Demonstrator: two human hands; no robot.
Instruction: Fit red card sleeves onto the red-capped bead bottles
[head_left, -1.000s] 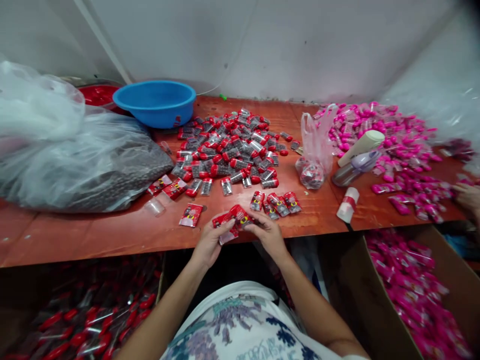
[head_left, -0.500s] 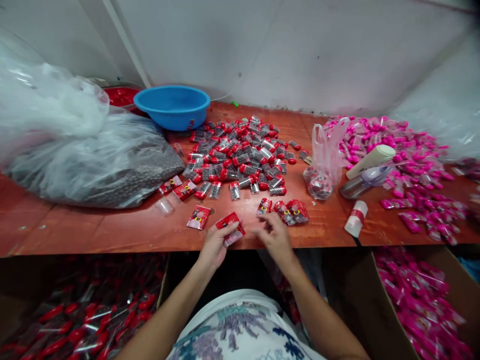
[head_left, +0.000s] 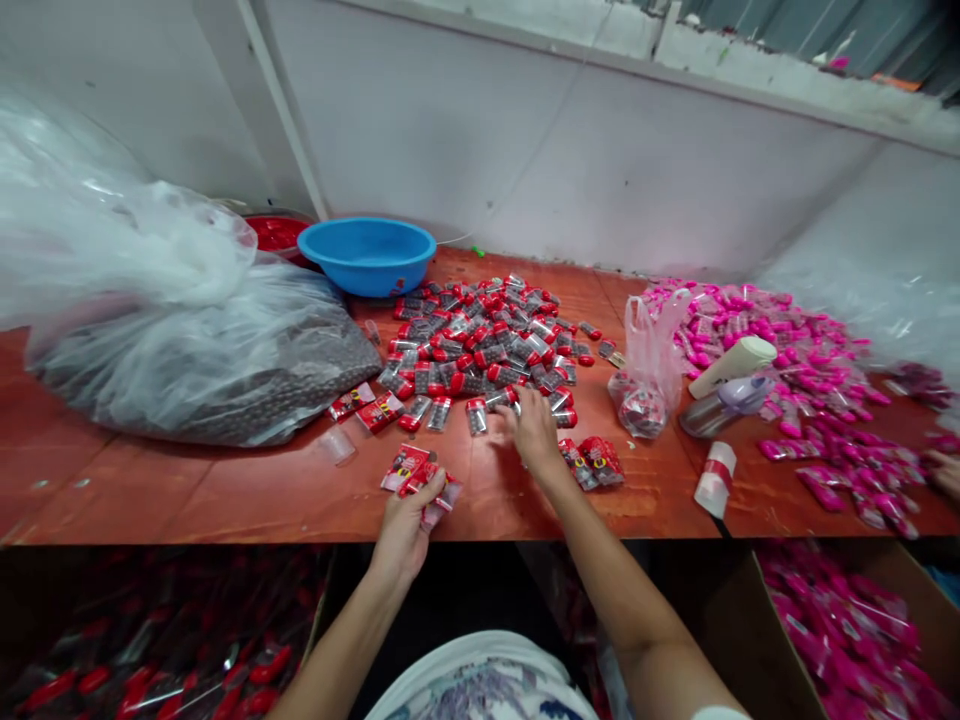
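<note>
My left hand (head_left: pixel 405 520) is closed, thumb on top, around red-and-pink printed packets (head_left: pixel 433 496) near the table's front edge. Another printed packet (head_left: pixel 401 466) lies flat on the table just beyond it. My right hand (head_left: pixel 534 432) reaches over the near edge of a pile of small clear containers (head_left: pixel 476 345) with red caps and dark contents. Its fingers are apart and slightly blurred, with nothing visible between them. Close to its wrist lie filled red packets (head_left: pixel 602 462). More flat packets (head_left: pixel 380 412) rest left of the pile.
A large clear bag of dark beads (head_left: pixel 225 370) and a blue basin (head_left: pixel 367 255) stand left. Right are a pink plastic bag (head_left: pixel 651 370), a bottle (head_left: pixel 724 405), a paper roll (head_left: pixel 716 475) and pink items (head_left: pixel 810 345). Another person's hand (head_left: pixel 943 474) shows at the right edge.
My right hand has moved forward from near the left hand to the pile. My left hand has shifted slightly left, still holding packets. The camera view has tilted up.
</note>
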